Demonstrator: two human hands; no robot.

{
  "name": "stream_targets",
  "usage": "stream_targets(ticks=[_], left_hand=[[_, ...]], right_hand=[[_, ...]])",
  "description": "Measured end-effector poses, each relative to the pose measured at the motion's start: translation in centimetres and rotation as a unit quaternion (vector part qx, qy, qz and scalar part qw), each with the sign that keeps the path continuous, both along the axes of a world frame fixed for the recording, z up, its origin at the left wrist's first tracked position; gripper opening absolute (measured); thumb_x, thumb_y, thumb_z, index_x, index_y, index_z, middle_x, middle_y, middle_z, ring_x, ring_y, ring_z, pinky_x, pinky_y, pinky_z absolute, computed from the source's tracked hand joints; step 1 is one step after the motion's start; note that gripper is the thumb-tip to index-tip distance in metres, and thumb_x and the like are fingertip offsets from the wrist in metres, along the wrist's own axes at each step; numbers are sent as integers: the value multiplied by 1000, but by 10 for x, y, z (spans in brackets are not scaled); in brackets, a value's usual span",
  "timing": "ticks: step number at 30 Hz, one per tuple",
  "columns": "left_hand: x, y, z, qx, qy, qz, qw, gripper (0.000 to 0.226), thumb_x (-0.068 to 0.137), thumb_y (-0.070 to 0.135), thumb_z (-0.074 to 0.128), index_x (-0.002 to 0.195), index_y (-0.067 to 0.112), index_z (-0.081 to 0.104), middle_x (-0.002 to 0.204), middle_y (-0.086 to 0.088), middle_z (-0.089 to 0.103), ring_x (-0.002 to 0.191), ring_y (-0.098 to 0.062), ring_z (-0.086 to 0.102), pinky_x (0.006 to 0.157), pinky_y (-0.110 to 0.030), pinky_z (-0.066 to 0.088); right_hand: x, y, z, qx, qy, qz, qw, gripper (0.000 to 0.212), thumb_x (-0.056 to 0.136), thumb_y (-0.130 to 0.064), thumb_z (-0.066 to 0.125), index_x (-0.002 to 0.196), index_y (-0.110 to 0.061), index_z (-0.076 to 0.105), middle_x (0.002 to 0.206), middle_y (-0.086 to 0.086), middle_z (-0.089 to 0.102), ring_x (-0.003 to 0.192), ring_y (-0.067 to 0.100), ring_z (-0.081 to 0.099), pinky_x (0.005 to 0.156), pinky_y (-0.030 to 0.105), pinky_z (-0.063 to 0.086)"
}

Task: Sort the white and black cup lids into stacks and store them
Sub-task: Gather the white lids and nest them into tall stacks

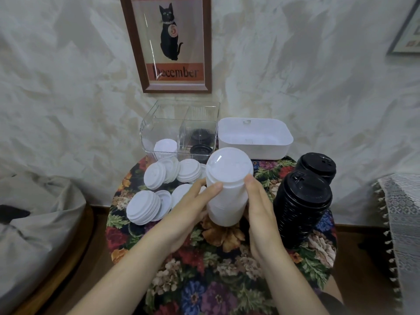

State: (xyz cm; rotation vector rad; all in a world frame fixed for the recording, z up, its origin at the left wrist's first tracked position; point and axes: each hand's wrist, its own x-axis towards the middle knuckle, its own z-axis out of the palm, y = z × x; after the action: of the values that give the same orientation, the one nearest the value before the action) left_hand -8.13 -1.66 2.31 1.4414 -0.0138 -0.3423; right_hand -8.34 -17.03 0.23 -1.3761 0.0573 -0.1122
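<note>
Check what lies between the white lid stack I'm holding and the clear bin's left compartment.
Loose white lids lie on the table between the white lid stack and the clear bin; above them, nothing visible blocks.

Framed cat poster (pixel 169 42) on wall: word "December" printed in black on orange band along bottom. Round tag at cat's neck bore numeral "5". No other text legible; second frame (pixel 409 35) at right edge too blurred.

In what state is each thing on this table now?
white lid stack: upright, gripped by left hand and right hand
black lid stacks: both upright, untouched
loose white lids: lying in short piles
clear bin: open, few lids inside
white tub: open, no lids
</note>
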Motion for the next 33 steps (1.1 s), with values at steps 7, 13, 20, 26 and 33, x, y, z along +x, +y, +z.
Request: stream_targets(ticks=[7,13,20,26,33], left_hand=[[60,-12,-8,2,-13,10,1000,67,83,68,67,138,29,58,136,15,67,131,-6,59,116,-38,40],[87,-28,-25,-12,-12,14,1000,78,75,75,70,138,30,59,134,16,69,128,-3,60,114,-36,41],[103,-43,-33,15,-36,47,998,57,80,79,59,124,43,61,132,25,62,121,9,55,112,-31,41],[102,-47,-36,44,-92,62,993,56,97,65,48,139,29,56,124,27,61,100,29,55,82,-1,42],[90,-42,-41,97,-154,81,980,37,102,53,57,137,44,50,135,24,60,123,15,54,104,-15,42]], right_hand=[[46,2,3,-12,-17,-52,998,59,91,-65,50,138,-31,60,124,-22,68,109,-14,61,89,18,46],[77,8,-15,-11,10,-115,993,69,92,-74,48,142,-29,58,134,-13,65,123,4,60,109,36,48],[95,13,-17,-39,3,-149,988,89,77,-85,50,145,-27,54,136,-7,66,124,12,63,109,44,50],[97,12,-23,-62,4,-141,988,93,82,-85,43,155,-28,42,153,-4,53,139,16,51,117,47,42],[74,7,-34,-105,3,-102,989,68,105,-48,48,164,-24,22,165,-6,33,150,12,34,120,34,34]])
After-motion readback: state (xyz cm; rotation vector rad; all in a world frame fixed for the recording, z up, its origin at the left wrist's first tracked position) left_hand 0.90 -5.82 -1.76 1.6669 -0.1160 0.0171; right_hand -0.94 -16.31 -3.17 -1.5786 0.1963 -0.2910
